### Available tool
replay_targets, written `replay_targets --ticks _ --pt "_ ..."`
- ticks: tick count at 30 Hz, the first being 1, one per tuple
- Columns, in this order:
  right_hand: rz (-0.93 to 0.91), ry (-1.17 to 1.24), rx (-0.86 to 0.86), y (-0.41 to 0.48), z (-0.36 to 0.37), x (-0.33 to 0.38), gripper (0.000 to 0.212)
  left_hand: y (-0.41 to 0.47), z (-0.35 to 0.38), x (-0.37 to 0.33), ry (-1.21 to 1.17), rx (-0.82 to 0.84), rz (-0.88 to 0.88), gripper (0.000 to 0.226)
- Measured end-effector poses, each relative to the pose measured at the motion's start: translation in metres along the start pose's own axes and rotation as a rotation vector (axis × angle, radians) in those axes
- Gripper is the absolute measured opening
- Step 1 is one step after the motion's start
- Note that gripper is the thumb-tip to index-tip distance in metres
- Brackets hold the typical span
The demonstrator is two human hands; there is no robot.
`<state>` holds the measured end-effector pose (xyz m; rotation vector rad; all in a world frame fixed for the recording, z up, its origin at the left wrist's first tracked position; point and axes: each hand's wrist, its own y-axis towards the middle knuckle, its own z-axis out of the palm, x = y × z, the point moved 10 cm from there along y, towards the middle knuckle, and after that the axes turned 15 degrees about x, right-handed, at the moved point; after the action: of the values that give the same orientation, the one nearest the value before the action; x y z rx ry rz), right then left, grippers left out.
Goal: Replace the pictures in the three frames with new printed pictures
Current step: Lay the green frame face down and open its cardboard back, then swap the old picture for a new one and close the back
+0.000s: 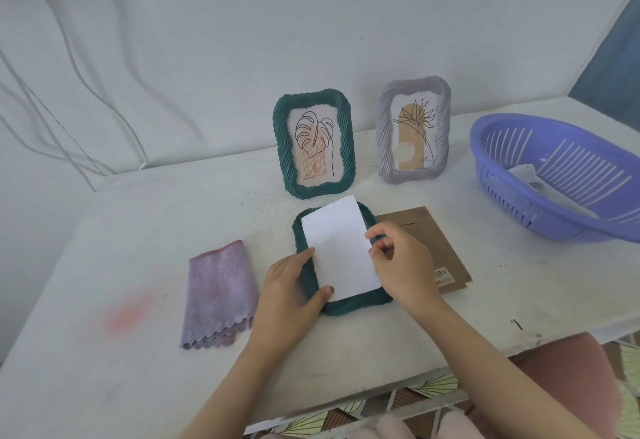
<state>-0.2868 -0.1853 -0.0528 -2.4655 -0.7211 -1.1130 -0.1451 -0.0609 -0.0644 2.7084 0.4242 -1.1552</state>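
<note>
Head view: left hand (291, 286) lay flat, fingers spread, on the face-down green frame (360, 304); right hand (403, 265) fingers pinched the white sheet (337, 248) by its right edge.

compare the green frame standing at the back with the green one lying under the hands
The standing green frame is upright and untouched; the flat green frame lies on the table under both hands. The standing green frame shows a leaf line drawing; the flat green frame is covered by a blank white sheet, pressed by the left hand and pinched by the right hand. Both share a dark green twisted rim.
</note>
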Motion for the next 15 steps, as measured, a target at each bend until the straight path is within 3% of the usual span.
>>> replay_targets --ticks 6,11,15 --pt "-0.053 0.326 0.006 -0.002 -0.017 -0.004 0.037 0.010 -0.009 -0.008 -0.169 0.017 0.034 0.045" --pt "-0.109 0.451 -0.009 -0.003 -0.041 -0.010 0.037 0.034 0.000 -0.020 -0.694 0.128 -0.046 0.028" --pt "-0.137 0.465 -0.029 -0.003 -0.065 -0.015 0.036 0.056 0.011 -0.038 -0.797 0.149 -0.045 0.030"
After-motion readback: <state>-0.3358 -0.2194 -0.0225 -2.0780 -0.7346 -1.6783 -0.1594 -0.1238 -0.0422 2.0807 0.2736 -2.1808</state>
